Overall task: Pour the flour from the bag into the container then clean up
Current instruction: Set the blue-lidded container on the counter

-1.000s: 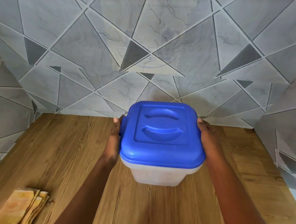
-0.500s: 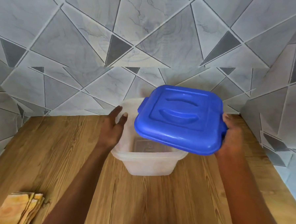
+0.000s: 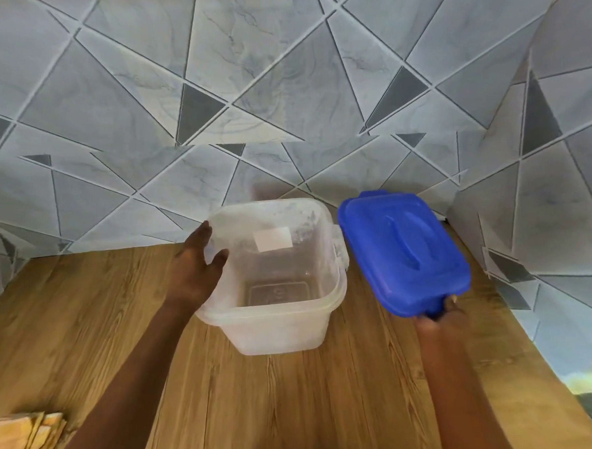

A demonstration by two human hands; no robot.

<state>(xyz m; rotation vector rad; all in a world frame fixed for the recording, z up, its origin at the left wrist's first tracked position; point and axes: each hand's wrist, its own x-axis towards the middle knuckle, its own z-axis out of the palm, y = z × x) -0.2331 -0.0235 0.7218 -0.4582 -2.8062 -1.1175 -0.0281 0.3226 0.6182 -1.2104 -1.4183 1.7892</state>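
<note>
I watched the left hand (image 3: 196, 270) rest open-fingered against the uncovered container (image 3: 277, 292) while the right hand (image 3: 437, 317) gripped the blue lid (image 3: 403, 250) beside it, above the wooden counter (image 3: 313, 397).

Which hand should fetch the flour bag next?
Right hand, hedged: it only pinches the blue lid, nearly set down. Left hand steadies the open container. No bag visible.

My translucent plastic container (image 3: 278, 275) stands upright and uncovered on the wooden counter — white dusty smears inside, a pale label on its far wall. Its blue lid (image 3: 403, 252) sits just right of it, tilted.
</note>
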